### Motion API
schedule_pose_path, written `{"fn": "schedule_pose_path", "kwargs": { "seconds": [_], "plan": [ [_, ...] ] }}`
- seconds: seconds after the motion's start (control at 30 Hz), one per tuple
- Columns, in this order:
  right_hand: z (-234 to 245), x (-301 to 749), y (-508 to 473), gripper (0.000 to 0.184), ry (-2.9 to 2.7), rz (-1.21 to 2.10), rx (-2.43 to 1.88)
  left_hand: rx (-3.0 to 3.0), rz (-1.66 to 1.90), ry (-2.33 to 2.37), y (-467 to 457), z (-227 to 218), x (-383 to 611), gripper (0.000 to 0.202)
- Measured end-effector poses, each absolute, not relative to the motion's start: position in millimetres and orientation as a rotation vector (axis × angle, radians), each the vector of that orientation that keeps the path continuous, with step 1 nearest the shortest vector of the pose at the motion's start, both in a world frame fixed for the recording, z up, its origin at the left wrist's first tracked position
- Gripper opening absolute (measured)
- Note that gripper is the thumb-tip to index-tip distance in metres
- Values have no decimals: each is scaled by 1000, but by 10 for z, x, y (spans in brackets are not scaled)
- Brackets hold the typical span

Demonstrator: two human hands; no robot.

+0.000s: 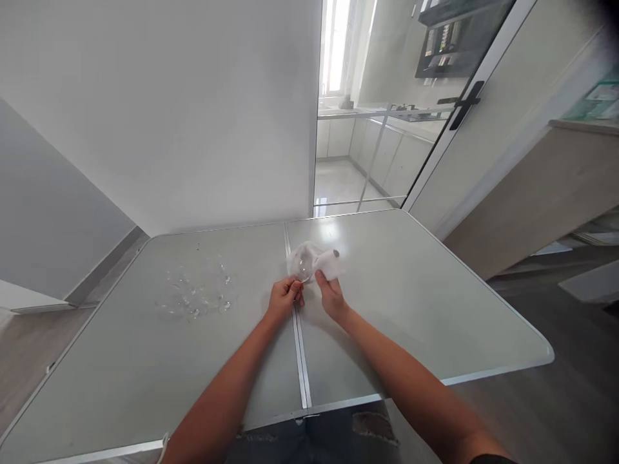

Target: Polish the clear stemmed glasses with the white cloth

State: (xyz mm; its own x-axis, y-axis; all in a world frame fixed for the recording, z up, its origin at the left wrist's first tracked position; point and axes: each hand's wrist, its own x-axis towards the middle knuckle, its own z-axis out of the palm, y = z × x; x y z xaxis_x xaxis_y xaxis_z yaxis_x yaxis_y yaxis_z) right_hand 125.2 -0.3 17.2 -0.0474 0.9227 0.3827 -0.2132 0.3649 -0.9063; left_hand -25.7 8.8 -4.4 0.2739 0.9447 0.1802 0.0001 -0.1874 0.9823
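My left hand (285,298) is closed around the stem of a clear wine glass (302,265), which is tipped away from me above the middle of a pale grey folding table (411,303). My right hand (329,291) grips a white cloth (329,263) that is pressed against the bowl of that glass. Both hands meet over the table's centre seam. Several more clear glasses (196,293) stand grouped on the left half of the table, hard to make out against the surface.
A white wall rises behind the table. To the back right a glass sliding door (387,109) with a black handle (463,103) opens onto a kitchen. A beige counter (546,187) stands at right. Wooden floor surrounds the table.
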Motion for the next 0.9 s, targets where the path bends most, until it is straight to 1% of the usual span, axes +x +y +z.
{"fn": "schedule_pose_path", "kwargs": {
  "seconds": [0.1,0.17,0.23,0.27,0.3,0.37,0.47,0.53,0.57,0.63,0.7,0.83,0.9],
  "plan": [
    [214,1359,13,24,-1881,511,-748,1697,1194,1097,95,-70,-274,40],
    [304,1421,43,25,-2194,186,-704,1896,1178,1242,101,-99,-291,31],
    [394,1465,68,24,-2345,44,-707,2096,1056,1386,90,-126,-292,24],
    [426,1488,76,21,-2370,56,-732,2191,980,1440,75,-133,-283,20],
    [447,1516,83,17,-2358,122,-780,2282,918,1472,55,-135,-268,17],
    [457,1593,101,10,-2210,392,-918,2443,867,1444,7,-120,-228,13],
    [431,1724,149,23,-1686,972,-1040,2539,916,1317,-49,-80,-181,20],
    [417,1769,186,22,-1243,1287,-987,2490,990,1285,-63,-63,-176,24],
    [414,1770,202,22,-1069,1385,-943,2440,1037,1283,-65,-60,-180,24],
    [412,1728,221,24,-868,1504,-851,2324,1134,1281,-61,-58,-193,24],
    [407,1650,223,25,-791,1564,-763,2217,1201,1283,-56,-55,-204,27],
    [344,1474,190,20,-679,1629,-644,2021,1275,1331,-42,-30,-204,35],
    [285,1389,153,21,-684,1615,-646,1915,1313,1350,-26,-9,-197,38]
  ]
}}
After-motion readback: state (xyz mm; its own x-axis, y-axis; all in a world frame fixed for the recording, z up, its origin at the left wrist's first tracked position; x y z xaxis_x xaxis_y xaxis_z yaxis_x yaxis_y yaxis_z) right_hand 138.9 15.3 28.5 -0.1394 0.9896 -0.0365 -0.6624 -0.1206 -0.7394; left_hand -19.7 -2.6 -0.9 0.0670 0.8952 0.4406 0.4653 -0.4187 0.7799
